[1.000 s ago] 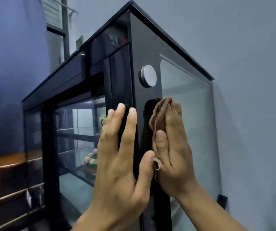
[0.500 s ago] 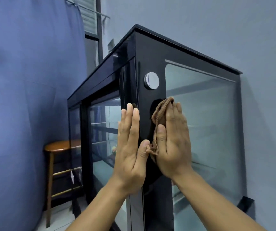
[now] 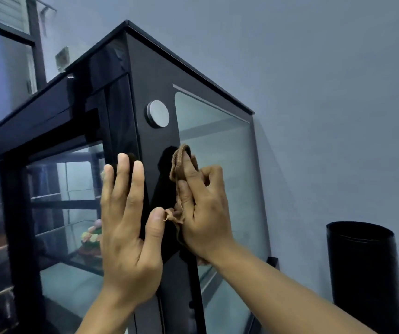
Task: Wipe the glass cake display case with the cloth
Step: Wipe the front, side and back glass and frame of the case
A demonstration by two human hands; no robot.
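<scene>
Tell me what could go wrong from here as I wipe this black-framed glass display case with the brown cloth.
Your bare left hand lies flat on the corner of the black-framed glass display case, so it may leave fingerprints. The brown cloth is bunched along the forefinger and thumb of your right hand, so the curled fingers may smear the side glass pane.

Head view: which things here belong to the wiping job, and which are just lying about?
In the job:
display case
brown cloth, gripped by the right hand
left hand, flat on the case's corner

Just there:
black cylinder by the wall
colourful item on a shelf inside the case, possibly a cake
louvred window
</scene>
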